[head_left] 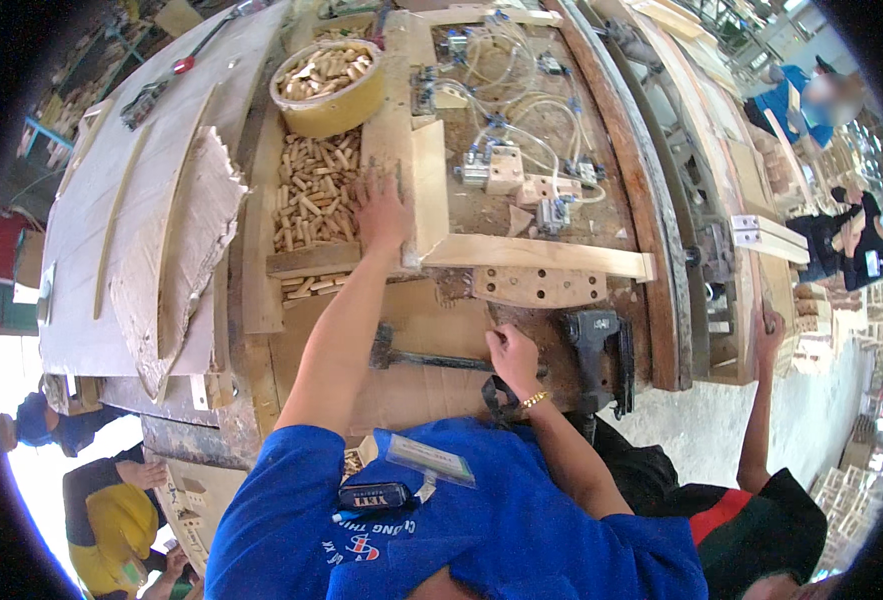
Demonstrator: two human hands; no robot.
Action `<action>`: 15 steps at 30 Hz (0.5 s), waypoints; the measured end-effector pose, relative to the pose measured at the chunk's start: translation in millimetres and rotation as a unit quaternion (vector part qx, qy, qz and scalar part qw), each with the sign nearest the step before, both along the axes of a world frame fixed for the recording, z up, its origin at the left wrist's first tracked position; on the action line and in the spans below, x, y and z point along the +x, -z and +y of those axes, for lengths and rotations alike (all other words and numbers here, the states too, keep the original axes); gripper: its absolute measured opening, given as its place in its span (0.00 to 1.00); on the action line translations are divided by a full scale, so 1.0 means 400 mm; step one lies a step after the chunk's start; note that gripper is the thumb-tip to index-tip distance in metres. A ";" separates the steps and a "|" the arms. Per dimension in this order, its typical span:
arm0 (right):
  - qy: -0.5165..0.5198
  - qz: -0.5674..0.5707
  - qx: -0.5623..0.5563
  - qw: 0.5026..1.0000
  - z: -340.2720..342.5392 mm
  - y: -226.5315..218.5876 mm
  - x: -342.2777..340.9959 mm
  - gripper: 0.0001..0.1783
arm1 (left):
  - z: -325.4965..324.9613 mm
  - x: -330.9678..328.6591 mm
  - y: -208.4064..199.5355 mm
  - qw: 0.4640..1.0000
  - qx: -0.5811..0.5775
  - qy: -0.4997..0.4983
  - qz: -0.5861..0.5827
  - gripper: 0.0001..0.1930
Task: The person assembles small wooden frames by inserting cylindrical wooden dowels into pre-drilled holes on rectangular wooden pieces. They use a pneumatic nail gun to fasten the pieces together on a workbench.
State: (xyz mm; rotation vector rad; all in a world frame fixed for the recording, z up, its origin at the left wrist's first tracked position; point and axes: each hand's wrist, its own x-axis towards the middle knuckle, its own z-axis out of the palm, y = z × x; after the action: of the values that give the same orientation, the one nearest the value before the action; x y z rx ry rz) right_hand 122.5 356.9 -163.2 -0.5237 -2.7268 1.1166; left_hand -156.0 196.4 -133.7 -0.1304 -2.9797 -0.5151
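The fingers of the left hand (381, 212) lie slightly apart at the right-hand wall of an open wooden bin (313, 262), over the edge of the small wooden dowels (311, 190) that fill it; no dowel can be made out in their grasp. The right hand (514, 358) is curled in by the handle end of a hammer (431, 360), and I cannot tell whether its fingers are clamped on anything. Between the hands a cardboard sheet (421, 308) gives some flat, open room, crossed lower down by the hammer. The bin is tighter: its side walls stand close, a crossbar shuts its near end, and a yellow bucket (333, 118) heaped with dowels blocks the far end. Just right of the left hand an upright wooden strip (429, 190) meets a longer strip (551, 255) at a corner — a low barrier between the hands and the clamps (501, 168) with their looping clear tubes (551, 105). A holed wooden block (539, 287) sits along the near side of the long strip, and a dark nail gun (593, 350) stands near the right hand, narrowing the room on that side. A thick worn beam (629, 190) edges the table there; past it run a metal rail and boards, where another person's hand (769, 332) rests. On the left, a wide grey tabletop (81, 270) carries torn cardboard (186, 250) and thin sticks — broad bare patches lie between them.
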 end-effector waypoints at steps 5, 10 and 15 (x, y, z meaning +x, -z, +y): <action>-0.166 0.006 -0.026 0.986 0.003 -0.026 0.012 0.16 | 0.007 -0.005 0.013 1.000 0.017 0.020 0.014 0.29; -0.289 -0.036 0.091 0.952 -0.050 -0.071 -0.006 0.20 | -0.019 0.000 0.038 0.998 0.002 0.034 0.048 0.28; -0.384 -0.111 0.099 0.911 -0.092 -0.042 -0.043 0.18 | 0.004 -0.009 0.027 0.998 0.023 0.038 0.043 0.27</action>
State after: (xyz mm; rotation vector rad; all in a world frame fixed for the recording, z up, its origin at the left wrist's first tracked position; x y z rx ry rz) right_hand 105.2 320.1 -146.2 0.5456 -3.2951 0.9059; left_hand -159.4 198.1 -144.6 -0.2545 -2.8858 -0.5718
